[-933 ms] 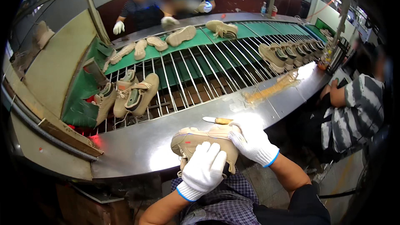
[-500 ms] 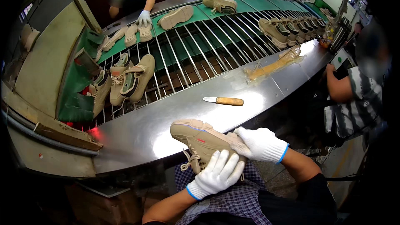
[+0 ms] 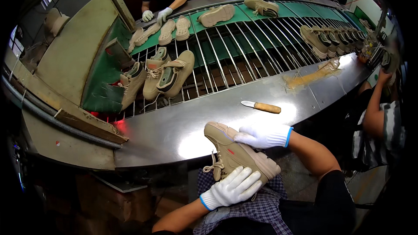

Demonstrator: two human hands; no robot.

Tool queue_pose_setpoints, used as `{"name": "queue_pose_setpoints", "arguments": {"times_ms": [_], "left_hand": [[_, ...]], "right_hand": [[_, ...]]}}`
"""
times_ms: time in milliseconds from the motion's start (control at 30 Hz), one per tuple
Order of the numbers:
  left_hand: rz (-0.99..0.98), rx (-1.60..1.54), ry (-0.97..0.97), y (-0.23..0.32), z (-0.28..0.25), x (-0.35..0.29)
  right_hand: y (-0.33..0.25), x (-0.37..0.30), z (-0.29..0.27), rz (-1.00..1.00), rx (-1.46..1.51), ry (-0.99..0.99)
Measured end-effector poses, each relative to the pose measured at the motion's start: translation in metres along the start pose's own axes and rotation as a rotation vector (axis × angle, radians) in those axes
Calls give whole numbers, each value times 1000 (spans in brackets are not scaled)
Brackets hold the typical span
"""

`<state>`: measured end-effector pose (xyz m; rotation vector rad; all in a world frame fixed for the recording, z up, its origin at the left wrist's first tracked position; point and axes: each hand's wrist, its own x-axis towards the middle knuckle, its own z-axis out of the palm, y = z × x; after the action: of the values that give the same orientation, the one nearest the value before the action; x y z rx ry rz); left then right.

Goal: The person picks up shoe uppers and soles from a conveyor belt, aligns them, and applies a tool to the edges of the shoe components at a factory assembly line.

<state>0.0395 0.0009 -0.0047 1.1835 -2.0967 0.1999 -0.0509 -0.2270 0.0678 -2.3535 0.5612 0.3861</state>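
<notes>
A beige lace-up shoe [image 3: 228,156] lies on its side over my lap and the near bench edge, its toe pointing to the upper left and its pale sole facing right. My left hand [image 3: 234,188], in a white knit glove, holds the upper near the heel with its fingers laid along the side. My right hand [image 3: 264,135], gloved likewise, grips the sole edge around its middle and covers part of it. Beyond the shoe, a knife [image 3: 262,107] with a wooden handle and short blade rests on the metal bench.
The metal bench [image 3: 174,124] borders a conveyor of metal rods [image 3: 252,56]. Several shoes [image 3: 177,74] stand at its left, with more in a row [image 3: 315,41] at its right. Across it, a person's gloved hand [image 3: 164,15] is near loose soles [image 3: 166,32]. Another person [image 3: 379,122] works at right.
My right hand has moved from the heel end of the sole toward its middle, uncovering the heel. My left hand still holds the upper. The whole view has shifted.
</notes>
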Motion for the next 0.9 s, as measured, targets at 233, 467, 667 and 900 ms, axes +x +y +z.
{"name": "queue_pose_setpoints", "arguments": {"times_ms": [233, 467, 667, 900], "left_hand": [[-1, 70, -63, -2, -6, 8], [-39, -21, 19, -8, -20, -1], [-368, 88, 275, -30, -50, 2], [-581, 156, 412, -42, -55, -45]], "right_hand": [[-15, 11, -27, 8, -246, -245], [46, -36, 81, -136, 1341, -269], [28, -18, 32, 80, 1774, -7], [125, 66, -55, 70, 1347, 874]]}}
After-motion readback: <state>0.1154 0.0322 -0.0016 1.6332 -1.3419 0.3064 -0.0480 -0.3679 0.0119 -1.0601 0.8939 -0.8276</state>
